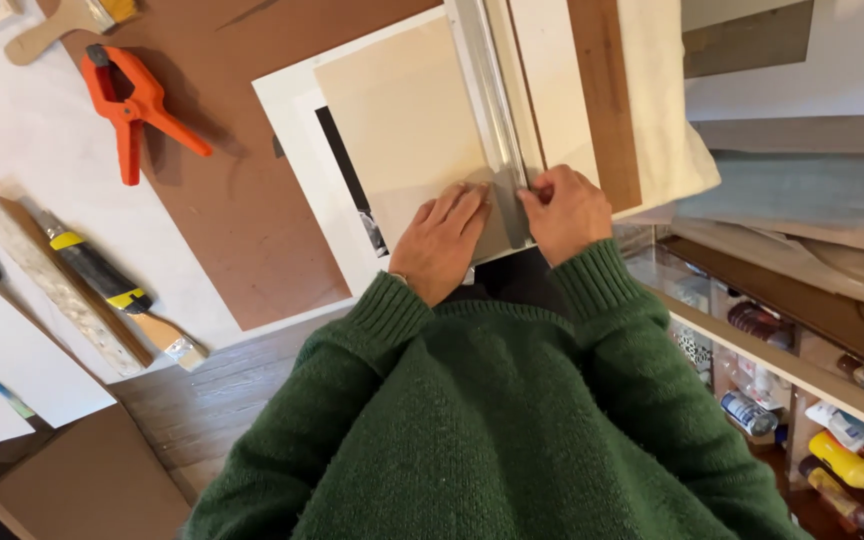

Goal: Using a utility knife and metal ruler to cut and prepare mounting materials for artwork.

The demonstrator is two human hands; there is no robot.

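Where two hands press — left hand [442, 240] flat on one beige sheet [407, 120], right hand [564, 210] pinching one metal ruler [492, 100].

This looks like a craft or framing workshop — the evidence is spread across the counter [12, 130]. At the upper left of the frame lie an orange spring clamp [132, 100] and a wooden-handled brush [67, 22]; at the left edge, a yellow-banded utility knife [97, 272] and a worn wooden ruler [52, 285]. A brown backing board [242, 230] and pale mat boards [402, 120] fill the middle. At the lower right, open shelves [802, 375] hold bottles and tubes — paints or glues, it seems.
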